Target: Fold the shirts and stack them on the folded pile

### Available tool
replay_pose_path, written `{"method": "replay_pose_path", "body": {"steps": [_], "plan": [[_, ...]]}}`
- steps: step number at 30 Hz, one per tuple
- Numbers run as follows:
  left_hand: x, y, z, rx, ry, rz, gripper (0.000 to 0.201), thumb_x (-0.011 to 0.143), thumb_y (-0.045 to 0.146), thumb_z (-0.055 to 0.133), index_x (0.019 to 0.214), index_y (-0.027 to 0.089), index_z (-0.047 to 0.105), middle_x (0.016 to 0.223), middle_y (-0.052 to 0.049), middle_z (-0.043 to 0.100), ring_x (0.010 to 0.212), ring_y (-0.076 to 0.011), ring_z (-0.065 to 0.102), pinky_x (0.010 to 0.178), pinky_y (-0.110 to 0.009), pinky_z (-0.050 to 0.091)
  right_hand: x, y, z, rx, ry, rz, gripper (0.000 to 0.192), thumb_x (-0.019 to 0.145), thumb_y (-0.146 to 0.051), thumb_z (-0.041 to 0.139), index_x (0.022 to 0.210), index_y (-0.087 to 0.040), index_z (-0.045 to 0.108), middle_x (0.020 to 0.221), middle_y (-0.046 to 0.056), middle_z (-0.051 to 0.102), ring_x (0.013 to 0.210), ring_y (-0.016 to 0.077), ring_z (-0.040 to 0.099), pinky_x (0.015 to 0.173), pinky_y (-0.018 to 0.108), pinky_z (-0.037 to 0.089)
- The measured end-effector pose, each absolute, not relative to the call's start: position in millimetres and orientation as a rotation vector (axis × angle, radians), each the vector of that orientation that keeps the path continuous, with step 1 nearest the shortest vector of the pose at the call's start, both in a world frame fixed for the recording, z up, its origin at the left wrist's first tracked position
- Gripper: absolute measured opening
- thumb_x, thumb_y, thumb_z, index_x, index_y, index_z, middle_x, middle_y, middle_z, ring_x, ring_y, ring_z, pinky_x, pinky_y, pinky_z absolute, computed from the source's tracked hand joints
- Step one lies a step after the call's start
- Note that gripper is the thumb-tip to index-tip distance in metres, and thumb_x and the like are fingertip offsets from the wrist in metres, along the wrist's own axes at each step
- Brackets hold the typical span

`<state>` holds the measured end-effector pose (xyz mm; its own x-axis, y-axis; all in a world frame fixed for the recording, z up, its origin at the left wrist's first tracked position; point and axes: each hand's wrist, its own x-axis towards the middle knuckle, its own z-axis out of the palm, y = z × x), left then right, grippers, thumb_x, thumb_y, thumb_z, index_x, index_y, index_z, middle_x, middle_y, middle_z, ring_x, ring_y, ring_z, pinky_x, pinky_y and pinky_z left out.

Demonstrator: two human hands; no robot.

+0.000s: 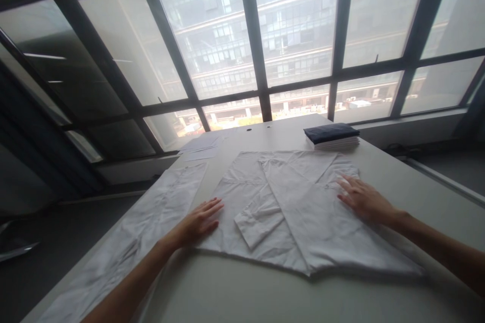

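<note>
While the white shirt (288,202) lies spread flat in the middle of the desk (386,161), partly folded with a sleeve doubled across its front, I have both palms pressing it down. My left hand (199,222) rests open at the shirt's left edge, fingers flat and extended; my right hand (361,197) lies open on the right side, fingers splayed on the cloth. To do this well, I judge the palms should smooth outward from the centre so creases flatten before any fold. A second white garment (151,222) lies just beside on the left, its near end cut off. A stack of folded clothes (332,136), dark piece on top, sits at the far edge. Papers (200,149) beyond are too faint to read.
</note>
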<state>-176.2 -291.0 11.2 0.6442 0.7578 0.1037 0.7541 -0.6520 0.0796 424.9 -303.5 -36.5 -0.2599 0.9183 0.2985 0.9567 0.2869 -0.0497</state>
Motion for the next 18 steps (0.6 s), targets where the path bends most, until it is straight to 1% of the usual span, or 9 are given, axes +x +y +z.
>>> {"method": "replay_pose_path", "body": {"steps": [2, 6, 9, 12, 15, 16, 18], "plan": [[-181.1, -288.8, 3.2, 2.84, 1.333, 0.129, 0.051, 0.104, 0.039, 0.046, 0.152, 0.024, 0.05, 0.158, -0.014, 0.044, 0.146, -0.0328, 0.041, 0.118, -0.054, 0.034, 422.9, -305.3, -41.1, -1.735, -2.313, -0.195, 0.055, 0.101, -0.044, 0.038, 0.142, -0.012, 0.055, 0.153, 0.021, 0.049, 0.144, 0.0363, 0.043, 0.114, 0.056, 0.038], [-184.4, -291.2, -7.6, 2.808, 1.407, 0.07, 0.052, 0.107, 0.043, 0.038, 0.156, 0.028, 0.043, 0.161, -0.011, 0.039, 0.149, -0.0308, 0.036, 0.12, -0.06, 0.025, 426.6, -305.1, -45.3, -1.732, -2.342, -0.173, 0.054, 0.102, -0.043, 0.035, 0.145, -0.015, 0.054, 0.154, 0.018, 0.049, 0.142, 0.0348, 0.046, 0.115, 0.059, 0.036], [-181.6, -300.6, -13.8, 2.784, 1.437, 0.092, 0.053, 0.106, 0.046, 0.037, 0.156, 0.028, 0.042, 0.161, -0.012, 0.04, 0.149, -0.0312, 0.036, 0.119, -0.059, 0.028, 433.8, -300.9, -46.7, -1.696, -2.346, -0.126, 0.056, 0.103, -0.043, 0.033, 0.148, -0.015, 0.05, 0.157, 0.018, 0.045, 0.144, 0.0341, 0.043, 0.116, 0.06, 0.033], [-174.7, -314.0, -16.6, 2.761, 1.491, 0.117, 0.054, 0.105, 0.048, 0.039, 0.155, 0.026, 0.045, 0.159, -0.014, 0.042, 0.148, -0.0341, 0.036, 0.117, -0.06, 0.031, 442.1, -293.8, -46.0, -1.652, -2.357, -0.083, 0.056, 0.104, -0.042, 0.034, 0.15, -0.014, 0.047, 0.157, 0.019, 0.044, 0.145, 0.0339, 0.041, 0.117, 0.06, 0.032], [-169.0, -326.8, -9.2, 2.749, 1.446, 0.151, 0.053, 0.104, 0.047, 0.043, 0.152, 0.026, 0.05, 0.158, -0.014, 0.043, 0.149, -0.0366, 0.035, 0.117, -0.064, 0.029, 448.6, -290.6, -39.8, -1.533, -2.358, -0.072, 0.053, 0.103, -0.041, 0.038, 0.147, -0.014, 0.051, 0.156, 0.018, 0.046, 0.144, 0.0339, 0.043, 0.116, 0.057, 0.034], [-168.4, -330.5, -4.1, 2.742, 1.399, 0.175, 0.052, 0.103, 0.048, 0.047, 0.151, 0.028, 0.052, 0.158, -0.014, 0.043, 0.149, -0.0364, 0.035, 0.117, -0.062, 0.03, 450.1, -292.4, -36.0, -1.475, -2.353, -0.064, 0.051, 0.102, -0.041, 0.041, 0.144, -0.015, 0.055, 0.155, 0.018, 0.048, 0.143, 0.0335, 0.044, 0.116, 0.055, 0.036], [-169.4, -336.8, 8.3, 2.709, 1.287, 0.222, 0.051, 0.099, 0.049, 0.056, 0.147, 0.031, 0.055, 0.158, -0.012, 0.045, 0.148, -0.0341, 0.037, 0.117, -0.055, 0.036, 451.2, -302.2, -25.8, -1.363, -2.348, -0.017, 0.044, 0.102, -0.041, 0.044, 0.134, -0.018, 0.064, 0.15, 0.016, 0.053, 0.137, 0.0324, 0.05, 0.113, 0.052, 0.041]]}}
